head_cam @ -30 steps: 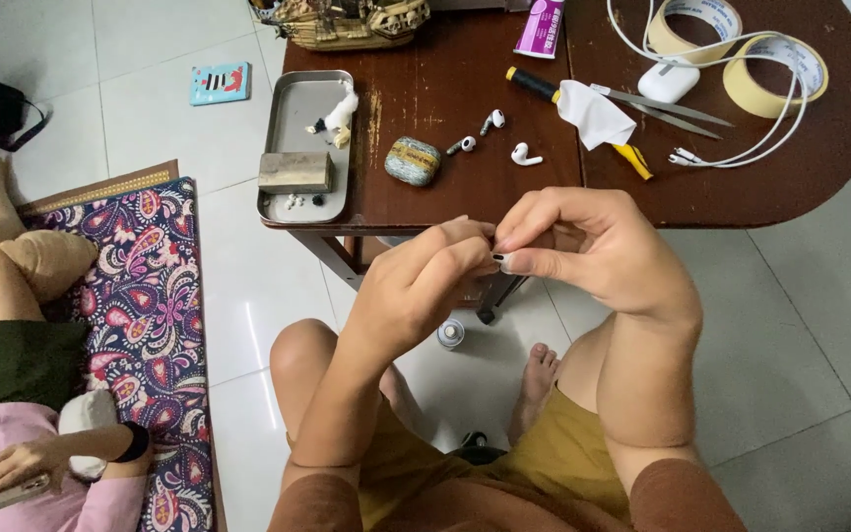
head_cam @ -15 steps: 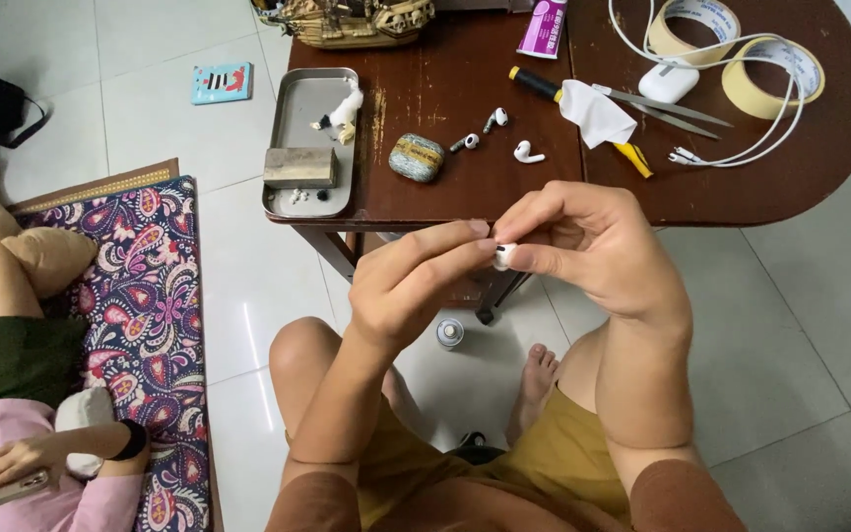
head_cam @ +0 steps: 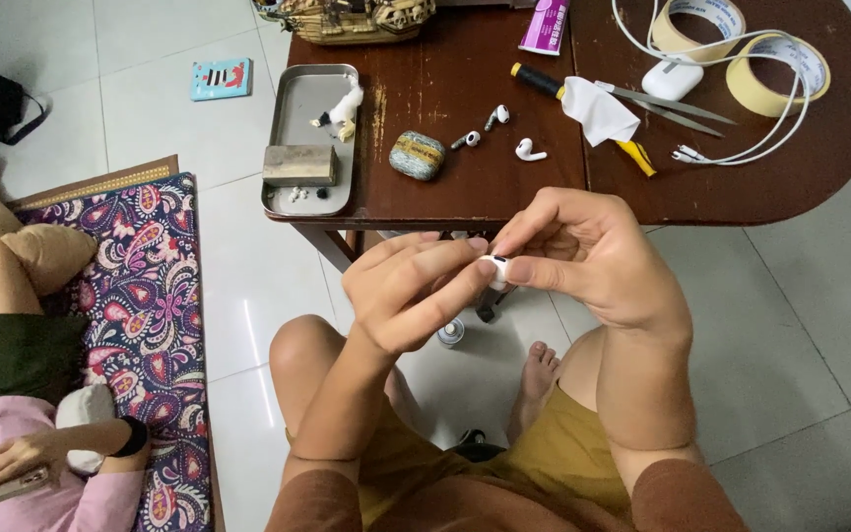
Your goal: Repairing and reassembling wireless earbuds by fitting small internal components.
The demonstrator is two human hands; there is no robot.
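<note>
We pinch small white earbud piece between left hand and right hand fingertips, just off dark wooden table front edge. Metal tray at left edge; white tile floor; patterned mat beside.

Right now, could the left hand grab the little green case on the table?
Probably yes. The green case lies in the open on the table, just ahead of the left hand. But that hand and the right hand are both pinching a small white piece, so it must let go first.
</note>
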